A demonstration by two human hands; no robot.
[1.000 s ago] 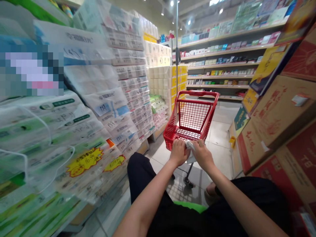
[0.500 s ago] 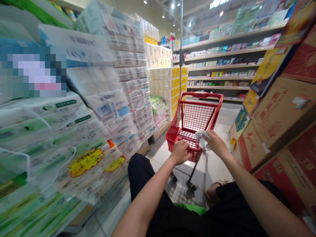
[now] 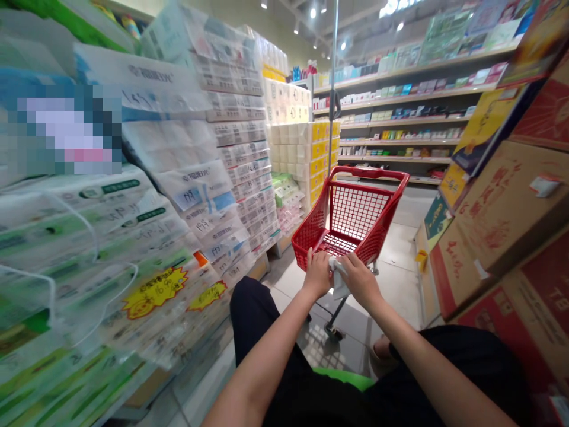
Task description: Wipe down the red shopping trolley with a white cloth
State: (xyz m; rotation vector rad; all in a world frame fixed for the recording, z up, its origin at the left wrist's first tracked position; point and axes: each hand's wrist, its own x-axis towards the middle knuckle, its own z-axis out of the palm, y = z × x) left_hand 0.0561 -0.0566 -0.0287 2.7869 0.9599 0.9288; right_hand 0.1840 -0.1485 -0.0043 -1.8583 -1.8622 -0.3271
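Note:
A red plastic shopping cart [image 3: 361, 204] with a grid basket stands in front of my knees, turned at a slant. My left hand [image 3: 317, 275] is closed over the near rim of its basket, fingers curled to the inside. Close beside it, my right hand [image 3: 361, 283] pinches a white cloth or wipe [image 3: 340, 286] against the same rim. The cloth hangs down between the two hands, and part of it is hidden under the right fingers. Inside, the basket's grid floor shows.
Stacked packs of tissue paper [image 3: 240, 154] rise on the left, with yellow price tags [image 3: 154, 292]. Cardboard cartons [image 3: 511, 201] are piled on the right. Shelves of small boxes [image 3: 400, 112] stand behind the cart. A metal pole [image 3: 333, 71] rises beyond it.
My right hand has moved left and down with the cloth, from the cart's right side to beside my left hand. The cart has swivelled, its near corner shifting left.

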